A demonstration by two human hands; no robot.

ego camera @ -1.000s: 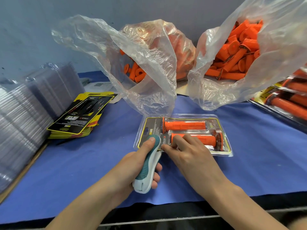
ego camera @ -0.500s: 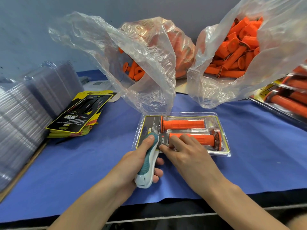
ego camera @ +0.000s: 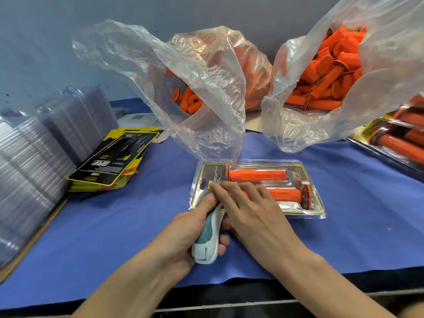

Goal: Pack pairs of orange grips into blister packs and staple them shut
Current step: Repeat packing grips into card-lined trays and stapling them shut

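A clear blister pack [ego camera: 305, 210] lies on the blue cloth in front of me, with a yellow-edged card inside. Two orange grips sit in it: one at the back [ego camera: 257, 175] and one at the front [ego camera: 284, 195], partly under my fingers. My left hand [ego camera: 190, 228] grips a teal and white stapler [ego camera: 207, 239] whose nose is at the pack's near left edge. My right hand [ego camera: 250, 210] lies flat, fingers straight, pressing on the pack's left part beside the stapler.
Two clear plastic bags of loose orange grips stand behind, one in the middle [ego camera: 206, 88] and one on the right [ego camera: 332, 72]. Printed cards [ego camera: 114, 161] are stacked on the left beside piles of empty blister shells [ego camera: 34, 161]. Packed blisters [ego camera: 399, 138] lie at the far right.
My right hand's fingers have slid left over the pack, onto the card area above the stapler's nose. The left hand still grips the stapler at the pack's near left edge.
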